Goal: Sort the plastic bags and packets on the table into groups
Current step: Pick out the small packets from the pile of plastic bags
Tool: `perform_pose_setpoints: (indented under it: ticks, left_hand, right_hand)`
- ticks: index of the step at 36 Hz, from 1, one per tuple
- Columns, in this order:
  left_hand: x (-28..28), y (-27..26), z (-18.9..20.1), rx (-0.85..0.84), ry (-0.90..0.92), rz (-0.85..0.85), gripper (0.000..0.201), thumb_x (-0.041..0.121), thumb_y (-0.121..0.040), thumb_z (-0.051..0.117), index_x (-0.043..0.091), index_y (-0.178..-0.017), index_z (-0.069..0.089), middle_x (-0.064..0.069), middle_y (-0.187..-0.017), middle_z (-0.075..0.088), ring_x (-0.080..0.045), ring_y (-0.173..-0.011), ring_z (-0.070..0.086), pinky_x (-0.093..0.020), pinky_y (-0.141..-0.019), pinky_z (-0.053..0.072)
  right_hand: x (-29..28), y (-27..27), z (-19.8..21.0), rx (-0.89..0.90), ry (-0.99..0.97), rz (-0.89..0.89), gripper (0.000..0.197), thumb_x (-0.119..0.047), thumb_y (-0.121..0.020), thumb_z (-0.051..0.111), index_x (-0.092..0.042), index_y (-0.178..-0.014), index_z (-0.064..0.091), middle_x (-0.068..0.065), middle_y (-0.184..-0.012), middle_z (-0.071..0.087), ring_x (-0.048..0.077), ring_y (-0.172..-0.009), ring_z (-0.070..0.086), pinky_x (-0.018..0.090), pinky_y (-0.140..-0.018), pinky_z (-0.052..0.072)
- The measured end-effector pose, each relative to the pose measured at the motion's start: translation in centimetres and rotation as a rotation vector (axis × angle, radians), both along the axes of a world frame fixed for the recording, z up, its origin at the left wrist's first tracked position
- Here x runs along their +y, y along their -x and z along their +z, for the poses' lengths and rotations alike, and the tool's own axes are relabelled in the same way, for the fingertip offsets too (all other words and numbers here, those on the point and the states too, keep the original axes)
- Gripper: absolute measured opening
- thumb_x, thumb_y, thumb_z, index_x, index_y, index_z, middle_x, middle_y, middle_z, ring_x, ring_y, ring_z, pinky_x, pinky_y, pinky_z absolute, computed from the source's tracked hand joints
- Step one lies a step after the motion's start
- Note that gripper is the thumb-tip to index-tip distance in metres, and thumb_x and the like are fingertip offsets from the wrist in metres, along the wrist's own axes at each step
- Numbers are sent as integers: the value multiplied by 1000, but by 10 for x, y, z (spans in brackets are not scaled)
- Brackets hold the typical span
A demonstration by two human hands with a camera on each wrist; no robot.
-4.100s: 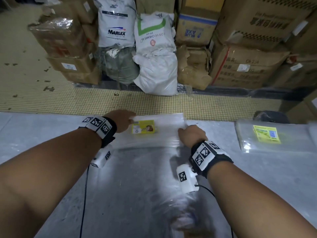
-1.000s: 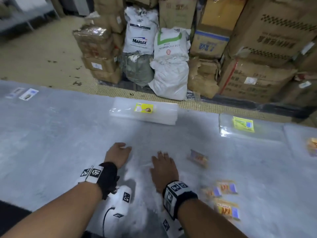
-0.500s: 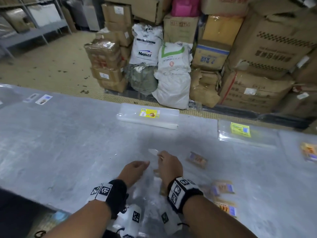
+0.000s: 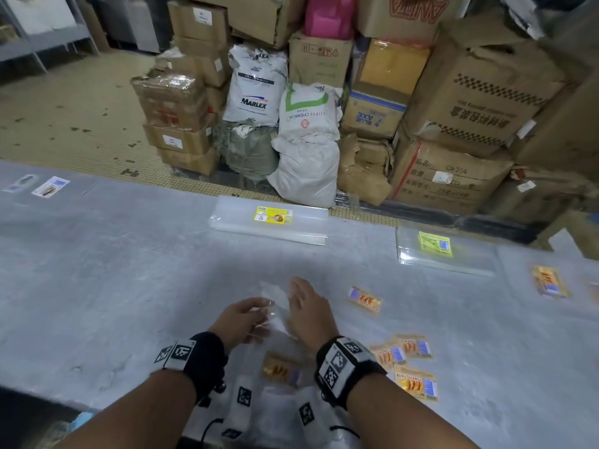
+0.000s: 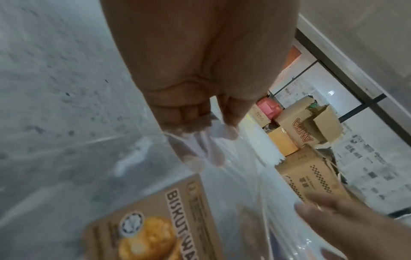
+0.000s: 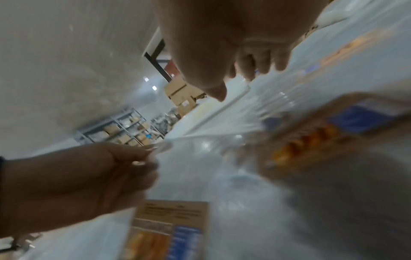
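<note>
A clear plastic bag (image 4: 271, 294) with a brown biscuit label (image 4: 280, 367) hangs lifted over the grey table (image 4: 113, 270) near its front edge. My left hand (image 4: 241, 320) pinches the bag's upper left edge; in the left wrist view its fingertips (image 5: 184, 121) close on the crumpled film (image 5: 222, 133) above the label (image 5: 160, 216). My right hand (image 4: 308, 314) lies against the bag's right side with thumb (image 6: 214, 89) and fingers (image 6: 262, 65) apart, not clamped on it. My left hand (image 6: 77, 176) also shows in the right wrist view.
Two stacks of clear bags sit at the far edge, one with a yellow label (image 4: 272, 222), one with a green-yellow label (image 4: 444, 254). Loose biscuit packets (image 4: 364, 299) (image 4: 402, 350) (image 4: 416, 385) (image 4: 549, 281) lie to the right. Labelled bags (image 4: 50, 187) lie far left. Boxes and sacks (image 4: 308, 140) stand beyond.
A second ago both hands lay flat on the table. They have since picked up the clear labelled bag and now hold it raised between them.
</note>
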State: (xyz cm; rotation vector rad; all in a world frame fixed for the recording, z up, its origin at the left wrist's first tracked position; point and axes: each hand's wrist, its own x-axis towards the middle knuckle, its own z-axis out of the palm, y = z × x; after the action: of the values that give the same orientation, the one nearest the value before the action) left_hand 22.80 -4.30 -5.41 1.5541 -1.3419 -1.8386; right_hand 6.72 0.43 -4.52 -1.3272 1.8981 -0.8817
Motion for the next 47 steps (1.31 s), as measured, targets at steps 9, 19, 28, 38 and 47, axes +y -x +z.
perform_pose_setpoints:
  ticks: [9,19,28,38,47]
  left_hand:
    - [-14,-38,-16,-223,78,150,19,3,-100,47,8,-105,65,-10,-67,56,-21,-47,44,-17,-34,34]
    - [-30,-66,-17,-393,152,263,29,6,-91,46,24,-96,67,-14,-84,70,-37,-73,66,-39,-62,54]
    - [-40,-59,-21,-346,189,272,24,8,-93,51,24,-99,68,-10,-89,71,-34,-73,64,-50,-75,58]
    - [-26,-34,-7,-6,-44,140,16,24,-98,59,11,-97,68,-9,-82,68,-24,-61,66,-32,-56,54]
    - [-17,-37,-21,38,-48,116,52,58,-72,77,16,-101,70,-9,-90,73,-21,-70,67,-30,-57,54]
  right_hand:
    - [36,40,-50,469,-472,-59,74,-55,-100,30,-14,-156,3,14,-163,-7,32,-151,-6,43,-121,3]
    - [46,46,-48,466,-238,-147,43,-23,-102,39,-19,-144,46,5,-156,35,24,-146,26,35,-119,23]
    - [29,12,-18,145,-117,56,46,-16,-101,45,-23,-147,42,-3,-157,34,14,-145,29,29,-120,21]
    - [20,-18,-6,134,-205,296,50,-35,-105,40,-27,-153,30,-5,-162,20,13,-150,11,26,-118,8]
    - [15,-37,-30,189,-252,368,68,-50,-97,50,-20,-153,28,0,-159,28,20,-147,22,34,-121,19]
